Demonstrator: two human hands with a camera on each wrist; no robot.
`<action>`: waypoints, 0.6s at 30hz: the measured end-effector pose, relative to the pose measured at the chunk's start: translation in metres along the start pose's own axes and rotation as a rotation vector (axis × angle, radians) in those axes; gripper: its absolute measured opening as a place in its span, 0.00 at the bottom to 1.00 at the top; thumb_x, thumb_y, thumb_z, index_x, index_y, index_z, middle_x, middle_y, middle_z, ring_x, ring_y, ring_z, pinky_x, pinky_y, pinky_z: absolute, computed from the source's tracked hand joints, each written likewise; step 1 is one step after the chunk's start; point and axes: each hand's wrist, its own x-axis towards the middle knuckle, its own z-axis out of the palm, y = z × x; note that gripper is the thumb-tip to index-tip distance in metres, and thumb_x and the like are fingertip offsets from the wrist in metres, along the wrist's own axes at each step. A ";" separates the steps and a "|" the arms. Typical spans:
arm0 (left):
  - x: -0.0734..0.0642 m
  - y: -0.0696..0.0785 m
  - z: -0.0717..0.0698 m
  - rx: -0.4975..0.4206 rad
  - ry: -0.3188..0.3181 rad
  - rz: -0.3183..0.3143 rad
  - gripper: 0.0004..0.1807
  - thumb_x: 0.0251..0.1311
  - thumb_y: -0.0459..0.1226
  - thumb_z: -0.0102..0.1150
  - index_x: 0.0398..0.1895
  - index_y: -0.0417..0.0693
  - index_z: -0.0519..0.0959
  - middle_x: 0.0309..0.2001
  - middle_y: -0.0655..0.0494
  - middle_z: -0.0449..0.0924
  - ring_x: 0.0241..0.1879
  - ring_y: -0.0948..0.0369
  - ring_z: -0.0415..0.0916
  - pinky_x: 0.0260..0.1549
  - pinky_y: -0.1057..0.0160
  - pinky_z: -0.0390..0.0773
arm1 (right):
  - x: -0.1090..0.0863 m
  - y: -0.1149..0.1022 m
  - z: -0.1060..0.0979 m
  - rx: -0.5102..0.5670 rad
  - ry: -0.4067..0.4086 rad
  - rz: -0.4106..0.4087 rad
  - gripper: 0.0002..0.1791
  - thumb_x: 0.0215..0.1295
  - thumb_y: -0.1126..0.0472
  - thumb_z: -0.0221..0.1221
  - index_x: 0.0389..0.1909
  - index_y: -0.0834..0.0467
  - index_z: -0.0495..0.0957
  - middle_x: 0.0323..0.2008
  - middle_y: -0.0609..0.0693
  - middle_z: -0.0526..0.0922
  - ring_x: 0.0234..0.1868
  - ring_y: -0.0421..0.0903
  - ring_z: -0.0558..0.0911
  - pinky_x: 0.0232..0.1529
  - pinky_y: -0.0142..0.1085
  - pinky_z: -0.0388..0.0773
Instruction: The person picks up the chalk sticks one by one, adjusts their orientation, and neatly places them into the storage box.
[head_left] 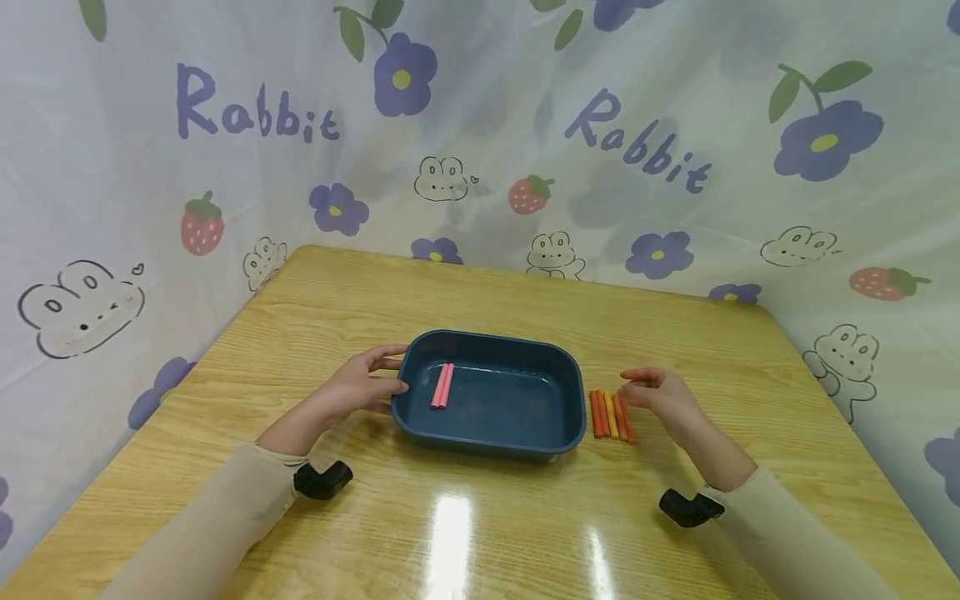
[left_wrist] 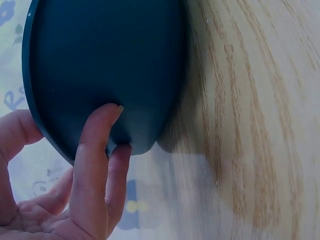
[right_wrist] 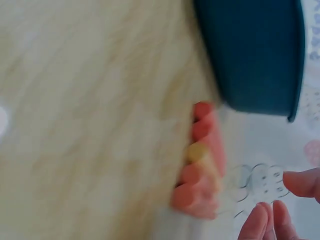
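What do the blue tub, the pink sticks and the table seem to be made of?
The blue tub looks like moulded plastic with a soft sheen: smooth rounded corners, even colour. The pink sticks, smooth and evenly coloured, could be chalk, wax or plastic; too small to tell. The table looks like glossy wood or wood-print laminate: it shows grain and bright reflections.

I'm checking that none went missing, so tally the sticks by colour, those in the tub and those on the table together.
Pink sticks: 2
Orange-red sticks: 4
Yellow stick: 1
Total: 7
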 end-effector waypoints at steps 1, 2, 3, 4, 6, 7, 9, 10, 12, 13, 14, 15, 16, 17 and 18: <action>0.000 0.000 0.000 0.000 0.000 0.000 0.35 0.60 0.30 0.55 0.70 0.42 0.54 0.62 0.33 0.58 0.45 0.47 0.76 0.36 0.52 0.81 | -0.001 0.003 -0.001 -0.021 0.007 0.003 0.26 0.66 0.65 0.53 0.60 0.77 0.62 0.44 0.60 0.74 0.44 0.52 0.77 0.54 0.50 0.70; 0.000 0.000 0.000 0.001 0.000 0.000 0.35 0.60 0.30 0.55 0.70 0.42 0.54 0.62 0.33 0.58 0.45 0.48 0.76 0.36 0.52 0.81 | -0.002 0.006 -0.001 -0.041 0.014 0.007 0.26 0.65 0.65 0.53 0.60 0.77 0.62 0.44 0.59 0.74 0.42 0.51 0.78 0.52 0.48 0.72; 0.000 -0.001 0.000 0.002 0.000 0.001 0.35 0.60 0.30 0.55 0.70 0.42 0.54 0.62 0.33 0.58 0.45 0.48 0.77 0.36 0.52 0.81 | -0.002 0.009 -0.002 -0.053 0.018 0.013 0.26 0.65 0.66 0.53 0.59 0.77 0.62 0.43 0.60 0.74 0.41 0.49 0.78 0.51 0.47 0.73; 0.000 -0.001 0.000 0.002 0.000 0.001 0.35 0.60 0.30 0.54 0.70 0.42 0.54 0.62 0.33 0.58 0.45 0.48 0.77 0.36 0.52 0.81 | -0.003 0.012 -0.002 -0.066 0.019 0.017 0.25 0.65 0.66 0.52 0.59 0.77 0.62 0.43 0.60 0.74 0.40 0.48 0.77 0.49 0.45 0.74; 0.000 0.000 0.000 0.004 0.001 0.000 0.35 0.60 0.30 0.54 0.70 0.42 0.54 0.62 0.33 0.58 0.45 0.48 0.77 0.36 0.52 0.81 | -0.003 0.019 -0.004 -0.074 0.018 0.029 0.25 0.65 0.68 0.52 0.59 0.78 0.62 0.44 0.61 0.74 0.39 0.46 0.77 0.45 0.42 0.76; 0.000 0.000 0.000 0.006 0.003 -0.001 0.35 0.60 0.30 0.54 0.70 0.42 0.54 0.62 0.33 0.58 0.45 0.47 0.76 0.36 0.52 0.81 | -0.003 0.022 -0.004 -0.078 0.018 0.037 0.24 0.65 0.68 0.52 0.58 0.78 0.63 0.44 0.62 0.74 0.39 0.45 0.78 0.44 0.40 0.76; 0.001 0.000 0.000 0.009 0.005 -0.003 0.35 0.60 0.30 0.54 0.70 0.42 0.54 0.62 0.33 0.58 0.45 0.47 0.76 0.36 0.52 0.81 | -0.002 0.027 -0.006 -0.088 0.005 0.045 0.24 0.65 0.68 0.52 0.58 0.78 0.63 0.45 0.64 0.74 0.38 0.45 0.78 0.41 0.39 0.77; 0.001 0.000 0.000 0.010 0.006 -0.005 0.35 0.60 0.29 0.54 0.70 0.42 0.54 0.62 0.33 0.58 0.45 0.47 0.76 0.36 0.52 0.81 | -0.002 0.028 -0.006 -0.095 -0.001 0.049 0.24 0.64 0.68 0.52 0.57 0.78 0.64 0.46 0.65 0.74 0.37 0.45 0.78 0.40 0.39 0.77; 0.001 0.000 0.000 0.010 0.007 -0.006 0.35 0.60 0.29 0.54 0.70 0.42 0.54 0.62 0.33 0.58 0.45 0.46 0.76 0.36 0.52 0.81 | -0.002 0.030 -0.006 -0.109 -0.005 0.056 0.24 0.63 0.68 0.54 0.56 0.78 0.65 0.47 0.66 0.74 0.37 0.45 0.79 0.39 0.39 0.77; 0.001 0.000 0.000 0.010 0.008 -0.006 0.35 0.60 0.29 0.54 0.70 0.42 0.54 0.62 0.33 0.58 0.45 0.46 0.76 0.36 0.52 0.81 | -0.003 0.031 -0.005 -0.124 -0.009 0.059 0.23 0.63 0.67 0.55 0.56 0.77 0.66 0.47 0.66 0.74 0.36 0.45 0.78 0.37 0.39 0.77; 0.001 0.000 0.000 0.010 0.007 -0.006 0.35 0.60 0.29 0.54 0.70 0.42 0.54 0.62 0.33 0.58 0.45 0.46 0.76 0.36 0.52 0.81 | -0.003 0.031 -0.005 -0.137 -0.014 0.059 0.23 0.63 0.67 0.55 0.55 0.77 0.66 0.46 0.66 0.74 0.36 0.45 0.78 0.36 0.40 0.77; 0.002 0.000 0.000 0.011 0.008 -0.006 0.35 0.60 0.29 0.54 0.70 0.43 0.54 0.62 0.33 0.58 0.45 0.46 0.76 0.36 0.52 0.81 | -0.003 0.030 -0.005 -0.150 -0.011 0.063 0.23 0.62 0.67 0.56 0.54 0.77 0.67 0.45 0.65 0.75 0.35 0.45 0.78 0.36 0.40 0.76; 0.002 -0.001 0.000 0.012 0.008 -0.006 0.35 0.60 0.30 0.54 0.70 0.43 0.54 0.62 0.33 0.58 0.45 0.45 0.76 0.36 0.52 0.81 | -0.003 0.030 -0.004 -0.162 -0.008 0.069 0.23 0.61 0.67 0.56 0.54 0.77 0.68 0.44 0.63 0.76 0.35 0.45 0.77 0.35 0.39 0.76; 0.002 -0.001 0.000 0.011 0.008 -0.008 0.35 0.60 0.30 0.54 0.70 0.43 0.54 0.62 0.33 0.58 0.45 0.45 0.76 0.36 0.52 0.81 | -0.002 0.029 -0.004 -0.177 -0.006 0.075 0.22 0.61 0.67 0.57 0.53 0.76 0.68 0.42 0.62 0.76 0.34 0.45 0.77 0.35 0.39 0.76; 0.002 -0.001 0.000 0.011 0.008 -0.010 0.35 0.60 0.30 0.54 0.70 0.42 0.54 0.62 0.33 0.58 0.45 0.45 0.76 0.36 0.52 0.81 | -0.002 0.029 -0.004 -0.196 -0.011 0.077 0.22 0.61 0.67 0.57 0.53 0.77 0.69 0.42 0.61 0.77 0.34 0.46 0.77 0.35 0.39 0.76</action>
